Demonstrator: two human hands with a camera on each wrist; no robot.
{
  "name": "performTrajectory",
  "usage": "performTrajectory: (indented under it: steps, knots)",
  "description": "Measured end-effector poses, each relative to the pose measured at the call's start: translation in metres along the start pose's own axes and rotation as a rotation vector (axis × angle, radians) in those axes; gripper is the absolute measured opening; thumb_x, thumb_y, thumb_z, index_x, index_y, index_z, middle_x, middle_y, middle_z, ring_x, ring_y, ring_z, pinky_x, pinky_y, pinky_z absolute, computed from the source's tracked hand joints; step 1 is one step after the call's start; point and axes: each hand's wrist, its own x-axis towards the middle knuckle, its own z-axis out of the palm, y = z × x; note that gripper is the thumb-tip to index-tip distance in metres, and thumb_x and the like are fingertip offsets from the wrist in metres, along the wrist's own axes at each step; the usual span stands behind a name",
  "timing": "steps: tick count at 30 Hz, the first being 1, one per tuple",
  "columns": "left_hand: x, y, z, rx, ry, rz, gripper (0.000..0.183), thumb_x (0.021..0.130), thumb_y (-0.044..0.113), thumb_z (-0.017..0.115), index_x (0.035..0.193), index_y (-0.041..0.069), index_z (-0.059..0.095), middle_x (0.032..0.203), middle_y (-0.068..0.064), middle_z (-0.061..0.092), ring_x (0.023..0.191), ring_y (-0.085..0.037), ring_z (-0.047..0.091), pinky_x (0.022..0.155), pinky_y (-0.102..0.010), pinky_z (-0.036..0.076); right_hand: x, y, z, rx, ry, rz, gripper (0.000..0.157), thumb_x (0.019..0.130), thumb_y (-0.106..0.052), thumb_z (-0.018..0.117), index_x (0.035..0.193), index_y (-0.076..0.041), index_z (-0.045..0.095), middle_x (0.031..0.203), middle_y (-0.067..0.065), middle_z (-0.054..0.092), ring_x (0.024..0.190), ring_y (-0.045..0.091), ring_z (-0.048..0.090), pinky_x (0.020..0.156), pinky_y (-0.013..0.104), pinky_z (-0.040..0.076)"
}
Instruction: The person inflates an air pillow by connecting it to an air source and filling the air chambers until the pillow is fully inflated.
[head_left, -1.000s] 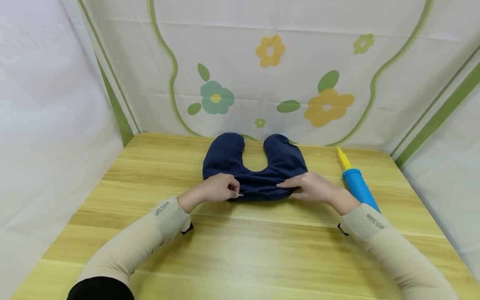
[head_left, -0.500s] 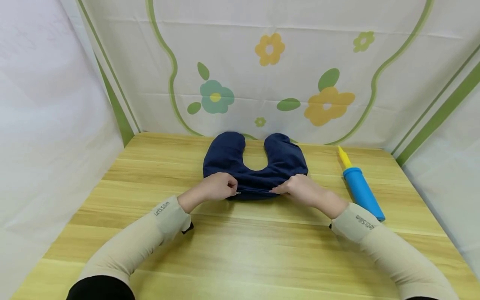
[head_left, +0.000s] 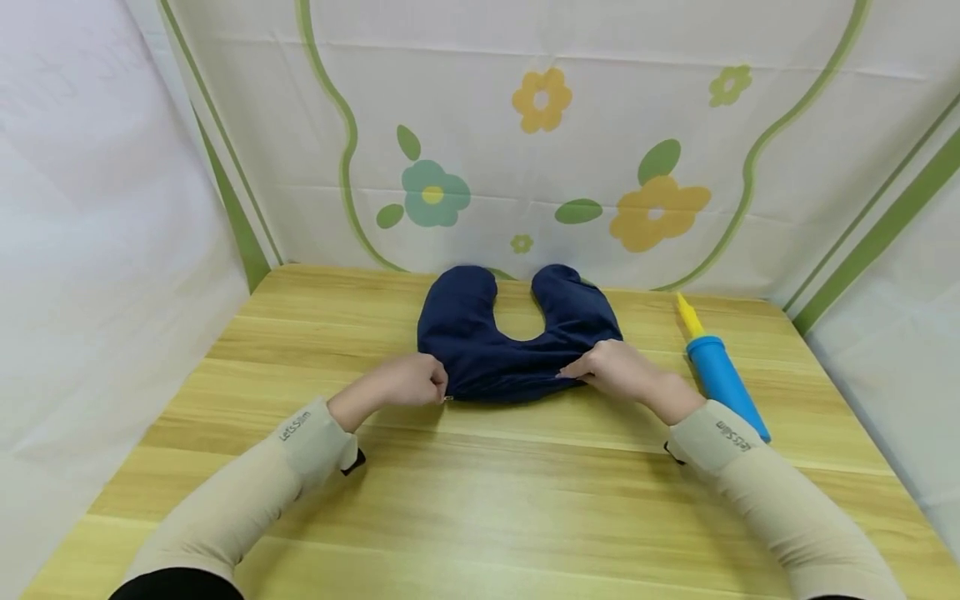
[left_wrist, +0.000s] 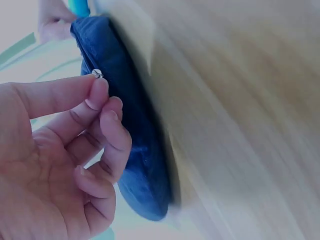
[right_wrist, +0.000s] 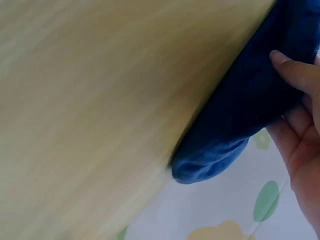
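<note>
A navy U-shaped neck pillow (head_left: pixel 465 321) lies on the wooden table, its two ends toward the back wall. At its near left edge my left hand (head_left: pixel 408 379) pinches a small metal zipper pull (left_wrist: pixel 97 73) between thumb and forefinger; the other fingers curl loosely in the left wrist view. My right hand (head_left: pixel 618 368) grips the pillow's near right edge, with the thumb (right_wrist: pixel 290 67) on one side of the fabric and the fingers on the other, partly hidden by the cloth.
To the right of my right hand lies a hand pump (head_left: pixel 723 379) with a blue barrel and yellow nozzle. A white cloth wall (head_left: pixel 480 100) printed with flowers stands behind the wooden table (head_left: pixel 480 517). White cloth also hangs on both sides.
My left hand has moved left with the zipper pull along the pillow's near edge. The right hand first shifted inward, then slightly back right. The pillow has slid a little right.
</note>
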Motion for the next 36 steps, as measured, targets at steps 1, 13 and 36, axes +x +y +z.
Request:
performTrajectory:
  steps: [1, 13, 36]
  knots:
    - [-0.001, 0.001, 0.001, 0.011, -0.014, 0.002, 0.036, 0.086, -0.004, 0.055, 0.059, 0.018, 0.046, 0.060, 0.006, 0.036, 0.052, -0.012, 0.021, 0.054, -0.029, 0.023, 0.000, 0.001, 0.000, -0.001, -0.008, 0.001, 0.030, 0.086, 0.010, 0.076, 0.109, -0.008, 0.082, 0.106, 0.004, 0.077, 0.088, 0.022, 0.075, 0.072, 0.032, 0.059]
    - [-0.003, 0.016, 0.004, 0.196, -0.210, -0.026, 0.041, 0.082, -0.003, 0.056, 0.053, 0.020, 0.040, 0.051, 0.009, 0.024, 0.051, -0.011, 0.015, 0.052, -0.028, 0.017, 0.006, -0.004, 0.006, -0.004, -0.052, -0.044, 0.034, 0.088, 0.012, 0.072, 0.112, -0.010, 0.081, 0.111, 0.004, 0.077, 0.101, 0.023, 0.073, 0.081, 0.037, 0.059]
    - [-0.012, 0.022, 0.008, 0.160, -0.403, 0.002, 0.031, 0.088, 0.005, 0.073, 0.060, 0.010, 0.063, 0.052, 0.008, 0.049, 0.051, -0.008, 0.042, 0.053, -0.024, 0.033, 0.018, -0.004, 0.011, 0.031, 0.002, -0.090, 0.027, 0.086, 0.003, 0.079, 0.111, -0.008, 0.080, 0.110, 0.006, 0.076, 0.102, 0.025, 0.073, 0.086, 0.041, 0.058]
